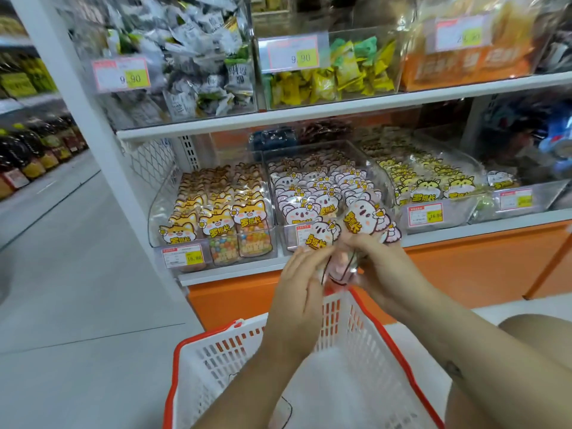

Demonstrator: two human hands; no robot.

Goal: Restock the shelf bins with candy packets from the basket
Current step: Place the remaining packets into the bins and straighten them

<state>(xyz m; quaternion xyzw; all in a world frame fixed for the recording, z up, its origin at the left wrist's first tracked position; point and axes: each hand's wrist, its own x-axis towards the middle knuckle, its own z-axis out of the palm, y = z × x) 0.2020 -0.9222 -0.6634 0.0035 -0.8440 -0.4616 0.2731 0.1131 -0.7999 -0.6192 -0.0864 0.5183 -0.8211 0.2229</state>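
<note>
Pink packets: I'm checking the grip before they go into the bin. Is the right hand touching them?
Touching. The head view shows the right hand pinching the pink packets at their lower ends, with no gap.

Basket (216,360): white lattice, red-orange rim.
Held packets (362,216): pink-and-white, yellow lettering.
Left bin packets (216,224): orange-and-yellow fox faces.
Shelf base (479,267): orange.
Price tag (182,257): pink, yellow patch.
</note>
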